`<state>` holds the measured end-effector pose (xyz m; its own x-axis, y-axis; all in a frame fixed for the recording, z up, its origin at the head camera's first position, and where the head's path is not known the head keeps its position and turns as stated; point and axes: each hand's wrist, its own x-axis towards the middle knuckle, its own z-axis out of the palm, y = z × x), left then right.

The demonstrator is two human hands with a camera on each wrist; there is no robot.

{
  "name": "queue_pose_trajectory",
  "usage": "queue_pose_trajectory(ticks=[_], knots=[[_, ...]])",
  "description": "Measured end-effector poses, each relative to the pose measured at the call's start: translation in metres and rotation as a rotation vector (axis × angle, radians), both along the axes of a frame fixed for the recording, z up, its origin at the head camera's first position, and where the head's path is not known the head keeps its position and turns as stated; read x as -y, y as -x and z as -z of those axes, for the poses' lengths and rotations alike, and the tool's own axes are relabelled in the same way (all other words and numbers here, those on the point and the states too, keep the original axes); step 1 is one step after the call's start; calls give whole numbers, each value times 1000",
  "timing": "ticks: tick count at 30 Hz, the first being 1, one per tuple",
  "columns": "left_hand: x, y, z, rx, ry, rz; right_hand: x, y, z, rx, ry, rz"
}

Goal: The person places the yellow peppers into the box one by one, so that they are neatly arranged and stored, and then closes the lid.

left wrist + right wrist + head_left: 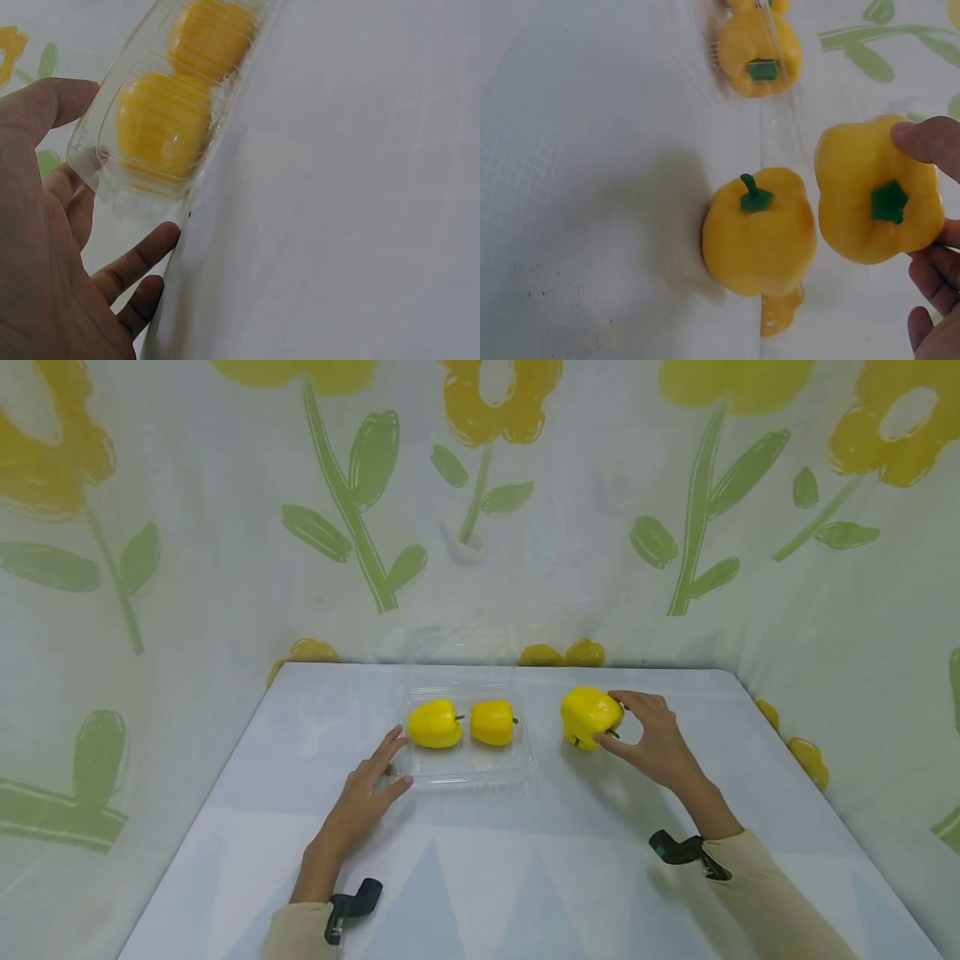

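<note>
My right hand (660, 743) pinches a yellow bell pepper (590, 708) between thumb and fingers, above the table right of a clear plastic clamshell container (465, 768). Its green stem faces the right wrist camera. A second yellow bell pepper (757, 244) stands on the table close by; in the head view the held one mostly hides it. Inside the container, two more yellow peppers lie side by side, a left one (433, 724) and a right one (492, 723). At the container's left edge my left hand (363, 793) rests with fingers spread, thumb near the front corner.
The container's transparent lid (461, 652) stands raised at the back. A white table (300, 727) with pale blue triangles lies beneath. Behind it hangs a flower-print cloth (570, 568). Each wrist carries a dark camera mount, such as the left one (356, 902).
</note>
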<state>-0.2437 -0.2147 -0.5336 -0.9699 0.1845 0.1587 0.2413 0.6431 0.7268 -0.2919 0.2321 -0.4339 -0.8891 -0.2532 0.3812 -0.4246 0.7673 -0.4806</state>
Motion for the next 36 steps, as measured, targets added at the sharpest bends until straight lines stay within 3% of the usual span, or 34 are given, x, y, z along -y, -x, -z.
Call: queue_pose_trajectory(ticks=[36], knots=[[0, -1, -2, -4, -16, 1, 37, 3, -5, 24, 8, -90]])
